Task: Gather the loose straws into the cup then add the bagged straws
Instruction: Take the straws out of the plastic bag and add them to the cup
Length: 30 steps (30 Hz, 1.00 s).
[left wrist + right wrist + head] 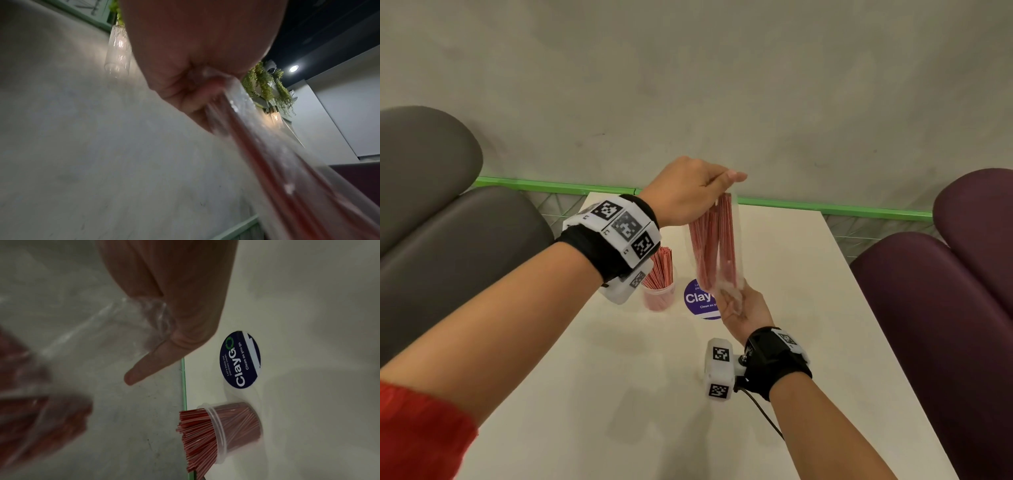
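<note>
Head view: left hand (688, 192) pinched the bag (714, 243) top, right hand (743, 305) its crumpled bottom; light, slippery film, best gripped at both ends.

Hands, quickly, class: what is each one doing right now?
Left hand: pinches the top of the bag of straws.
Right hand: grips the bag's bottom end.

head downward, wrists close, sharing bag (717, 240)

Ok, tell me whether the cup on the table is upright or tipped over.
Upright. The clear cup stands on its base on the white table, and its red striped straws fan upward out of its open mouth.
</note>
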Tool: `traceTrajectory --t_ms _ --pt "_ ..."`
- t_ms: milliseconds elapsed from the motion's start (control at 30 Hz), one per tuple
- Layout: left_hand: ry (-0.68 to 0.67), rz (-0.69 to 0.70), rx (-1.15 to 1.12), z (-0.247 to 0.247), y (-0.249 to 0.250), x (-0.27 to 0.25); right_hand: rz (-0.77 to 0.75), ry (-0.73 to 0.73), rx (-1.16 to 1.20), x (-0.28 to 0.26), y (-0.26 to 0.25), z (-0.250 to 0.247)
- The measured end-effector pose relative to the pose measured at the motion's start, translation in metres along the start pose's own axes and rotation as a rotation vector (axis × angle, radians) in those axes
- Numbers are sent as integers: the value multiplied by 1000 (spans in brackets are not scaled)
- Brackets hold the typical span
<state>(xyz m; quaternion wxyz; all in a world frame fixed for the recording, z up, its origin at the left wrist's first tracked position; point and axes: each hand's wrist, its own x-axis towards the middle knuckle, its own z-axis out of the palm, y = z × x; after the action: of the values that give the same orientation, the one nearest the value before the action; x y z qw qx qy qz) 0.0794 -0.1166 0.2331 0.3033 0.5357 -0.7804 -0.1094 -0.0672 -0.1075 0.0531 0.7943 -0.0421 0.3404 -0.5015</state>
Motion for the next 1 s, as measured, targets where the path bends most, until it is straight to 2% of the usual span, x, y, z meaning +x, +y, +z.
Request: traceTrajectory --t_ms 67,167,300,433,600,733,900,1000 --pt "47 73 78 -6 2 5 4 -4 73 -3 -2 1" --pt "112 116 148 -10 3 11 -13 -6 37 -4 -5 0" --pt "152 5 5 -13 6 16 -11 4 -36 -3 -3 -1" --pt "299 -100 -181 -11 4 21 7 11 -67 1 3 1" --pt "357 -78 -167 -8 2 23 39 13 -6 4 5 0" --pt "352 -80 -143 -1 -2 22 24 -9 11 5 3 -2" --pt "479 -120 -321 -4 -10 25 9 0 21 4 -1 -1" --pt "468 -217 -494 5 -13 20 15 12 73 7 0 0"
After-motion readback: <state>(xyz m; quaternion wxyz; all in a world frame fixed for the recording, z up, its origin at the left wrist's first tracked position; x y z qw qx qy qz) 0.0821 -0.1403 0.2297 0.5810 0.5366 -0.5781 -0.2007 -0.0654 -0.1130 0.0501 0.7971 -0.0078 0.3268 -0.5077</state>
